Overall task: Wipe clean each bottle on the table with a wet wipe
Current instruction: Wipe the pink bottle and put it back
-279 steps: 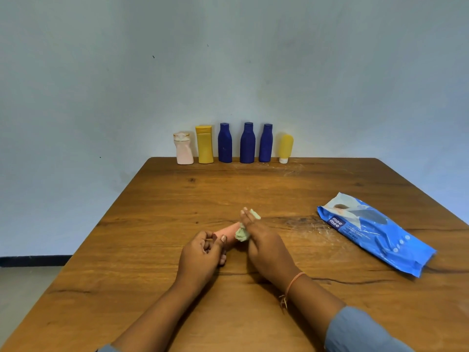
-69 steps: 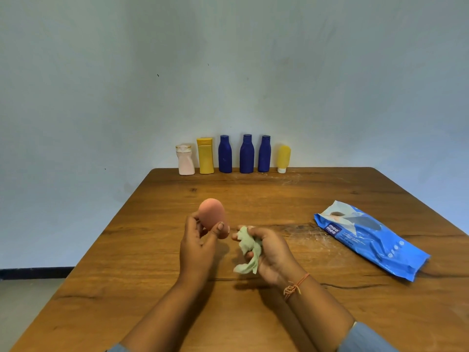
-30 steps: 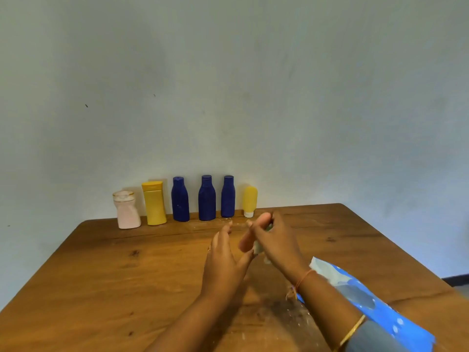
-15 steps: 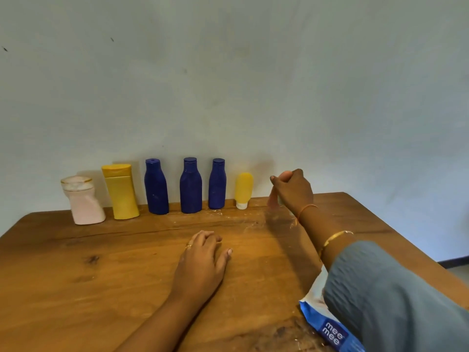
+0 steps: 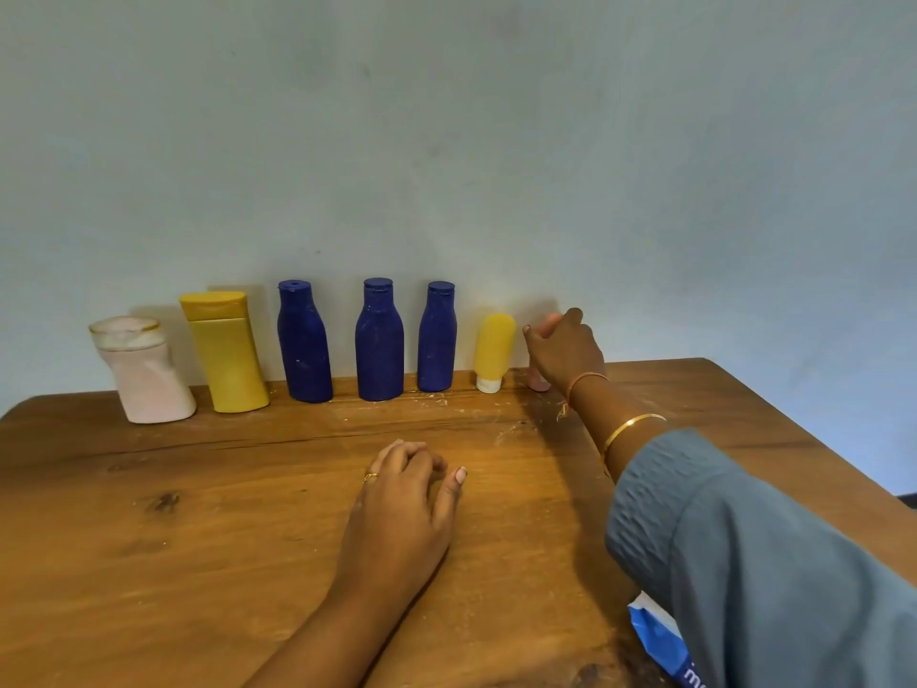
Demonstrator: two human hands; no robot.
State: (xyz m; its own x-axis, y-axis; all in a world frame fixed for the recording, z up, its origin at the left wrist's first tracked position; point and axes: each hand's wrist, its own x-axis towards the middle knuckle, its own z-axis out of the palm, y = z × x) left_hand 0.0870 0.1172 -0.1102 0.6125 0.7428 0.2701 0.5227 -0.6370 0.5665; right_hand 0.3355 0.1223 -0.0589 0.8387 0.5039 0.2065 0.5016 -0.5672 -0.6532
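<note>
So, scuffed wooden worktop [image 5: 198, 538], pale wall [image 5: 446, 141]; right hand [image 5: 563, 355] grips rounded pink bottle [image 5: 539, 384] beside yellow tube [image 5: 493, 347], left hand [image 5: 402, 508] rests loose, empty.

Plain pale blue-grey painted wall [image 5: 496, 141] behind a brown wooden table [image 5: 149, 538].
The grained, knotted tabletop runs back to the wall; the light is soft.

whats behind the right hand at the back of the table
A small pink bottle, beside the yellow tube at the row's right end. Only its base and a bit of its top show; the right hand, curled round it, covers the rest.
</note>
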